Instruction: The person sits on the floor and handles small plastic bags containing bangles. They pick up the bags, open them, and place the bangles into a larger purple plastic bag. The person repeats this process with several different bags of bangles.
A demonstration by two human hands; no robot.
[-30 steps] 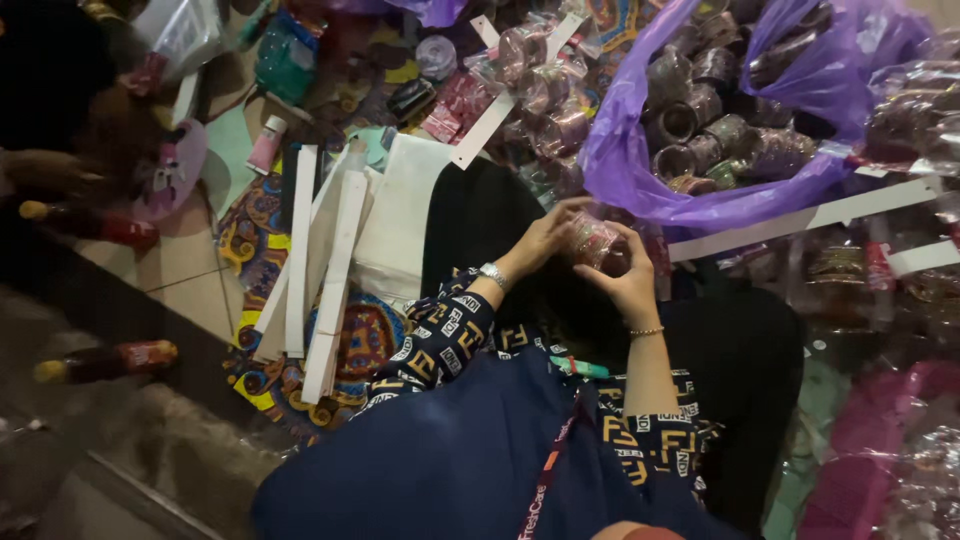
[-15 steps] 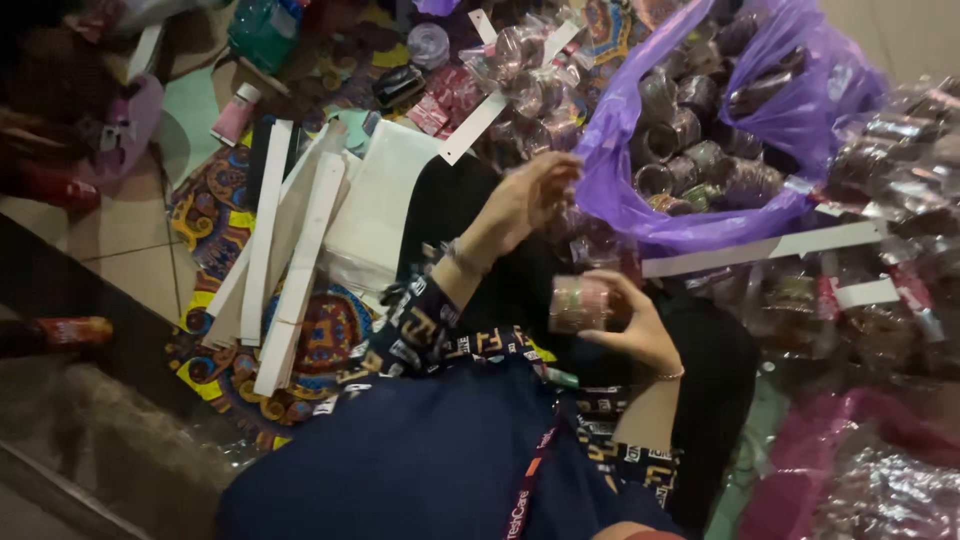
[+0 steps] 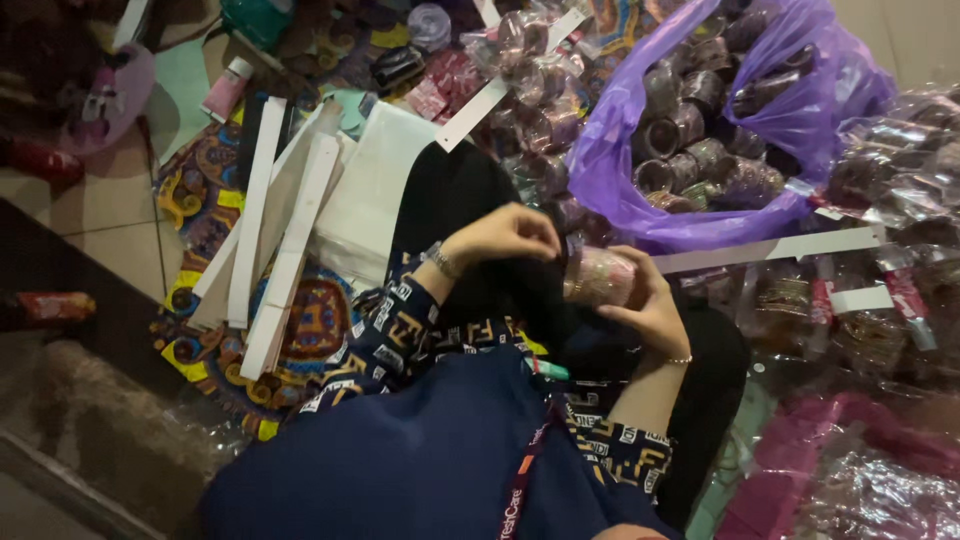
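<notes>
Floor: tiled floor (image 3: pixel 95 215) to the left of my hands, with a patterned cloth (image 3: pixel 205 185) spread over it and crowded with goods.
Left hand: my left hand (image 3: pixel 505 235) is curled, fingertips drawn together at the near end of a stack of bangles (image 3: pixel 600 277); I cannot tell whether it pinches the stack or only touches it.
Right hand: my right hand (image 3: pixel 650 310) cups the stack from below, fingers wrapped round it.
Thing held: the pinkish stack lies between both hands over my dark lap, its long axis running left to right; the right hand carries it.
Beyond the hands: a purple plastic bag (image 3: pixel 640 130) full of similar bangle rolls, open, just past the stack.
Left of the hands: long white card strips (image 3: pixel 290 250) and a white sheet (image 3: pixel 370 195).
Right of the hands: more wrapped bangle packets (image 3: pixel 900 190).
</notes>
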